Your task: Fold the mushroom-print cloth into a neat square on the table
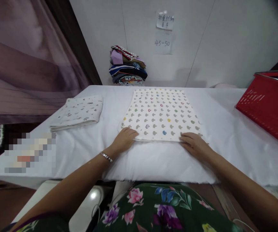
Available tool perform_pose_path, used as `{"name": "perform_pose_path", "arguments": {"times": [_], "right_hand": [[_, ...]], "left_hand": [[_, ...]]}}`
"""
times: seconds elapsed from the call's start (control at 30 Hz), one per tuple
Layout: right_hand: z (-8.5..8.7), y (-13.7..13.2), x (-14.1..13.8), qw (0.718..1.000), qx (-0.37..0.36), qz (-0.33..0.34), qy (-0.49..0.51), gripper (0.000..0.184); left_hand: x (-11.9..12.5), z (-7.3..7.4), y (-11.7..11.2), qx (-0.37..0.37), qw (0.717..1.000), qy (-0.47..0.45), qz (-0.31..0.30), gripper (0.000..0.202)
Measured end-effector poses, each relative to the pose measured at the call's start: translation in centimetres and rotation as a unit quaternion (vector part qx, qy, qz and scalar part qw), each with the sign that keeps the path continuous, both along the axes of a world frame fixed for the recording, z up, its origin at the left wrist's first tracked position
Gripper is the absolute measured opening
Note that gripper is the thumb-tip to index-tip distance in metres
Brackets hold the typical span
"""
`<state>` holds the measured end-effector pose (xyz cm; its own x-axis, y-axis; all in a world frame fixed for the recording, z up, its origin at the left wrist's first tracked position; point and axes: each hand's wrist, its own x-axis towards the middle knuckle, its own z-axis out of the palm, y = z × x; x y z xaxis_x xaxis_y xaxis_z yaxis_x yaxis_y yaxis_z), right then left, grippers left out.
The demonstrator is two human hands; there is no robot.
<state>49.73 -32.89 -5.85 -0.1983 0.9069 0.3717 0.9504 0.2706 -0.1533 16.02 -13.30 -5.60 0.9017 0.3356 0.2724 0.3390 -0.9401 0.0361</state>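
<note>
A white cloth (pixel 161 112) printed with small grey and coloured mushrooms lies folded into a flat, near-square shape on the white-covered table. My left hand (pixel 123 140) rests on its near left corner, fingers lying extended over the fabric. At the near right corner, my right hand (pixel 194 144) touches the edge with its fingers stretched out toward the left. Both thumbs are hard to make out. A second folded white cloth (pixel 81 111) with a sparse small print lies to the left, apart from my hands.
A red plastic basket (pixel 269 106) with a metal handle stands at the right. Behind the table's far edge rises a stack of folded fabrics (pixel 128 66) against the wall. A blurred-out patch (pixel 31 153) covers something at the left front. A curtain (pixel 32 58) hangs on the left.
</note>
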Motion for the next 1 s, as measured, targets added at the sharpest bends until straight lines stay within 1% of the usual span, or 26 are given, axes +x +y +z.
{"name": "perform_pose_path", "arguments": {"times": [0.1, 0.2, 0.27, 0.37, 0.43, 0.53, 0.6, 0.7, 0.77, 0.87, 1.0], "right_hand": [[0.0, 1.4, -1.4, 0.999, -0.015, 0.041, 0.002, 0.025], [0.1, 2.6, -2.1, 0.997, -0.017, 0.069, 0.005, 0.024], [0.1, 3.3, -2.3, 0.996, -0.007, 0.085, 0.014, 0.024], [-0.1, 4.1, -2.5, 0.995, 0.002, 0.098, 0.028, 0.022], [-0.1, 4.3, -2.7, 0.995, 0.001, 0.099, 0.031, 0.022], [0.0, 4.2, -2.9, 0.996, -0.002, 0.085, 0.037, 0.023], [0.1, 4.0, -3.1, 0.996, 0.003, 0.071, 0.049, 0.024], [0.0, 3.6, -3.3, 0.996, 0.019, 0.052, 0.066, 0.025], [-0.3, 3.6, -3.3, 0.996, 0.027, 0.043, 0.069, 0.025], [-0.6, 3.6, -3.3, 0.996, 0.031, 0.042, 0.070, 0.024], [-0.6, 3.7, -3.4, 0.994, 0.041, 0.046, 0.086, 0.024]], "left_hand": [[-0.6, -0.2, 0.0, -0.021, 1.000, -0.004, 0.022, 0.030], [-1.0, 0.1, -0.3, -0.046, 0.998, -0.012, 0.035, 0.030], [-0.7, 0.5, -0.8, -0.051, 0.998, -0.021, 0.027, 0.030], [0.5, 0.8, -1.6, -0.062, 0.997, -0.036, 0.008, 0.036], [1.8, 0.8, -2.0, -0.070, 0.997, -0.041, -0.008, 0.036], [3.6, 0.7, -2.1, -0.082, 0.995, -0.042, -0.032, 0.027], [4.5, 0.7, -2.0, -0.091, 0.994, -0.039, -0.038, 0.025], [5.0, 0.7, -2.0, -0.094, 0.994, -0.041, -0.035, 0.030], [5.1, 0.7, -2.1, -0.092, 0.994, -0.042, -0.042, 0.028], [5.2, 0.5, -2.4, -0.084, 0.995, -0.032, -0.050, 0.029], [5.6, 0.5, -2.7, -0.084, 0.995, -0.021, -0.039, 0.026]]}}
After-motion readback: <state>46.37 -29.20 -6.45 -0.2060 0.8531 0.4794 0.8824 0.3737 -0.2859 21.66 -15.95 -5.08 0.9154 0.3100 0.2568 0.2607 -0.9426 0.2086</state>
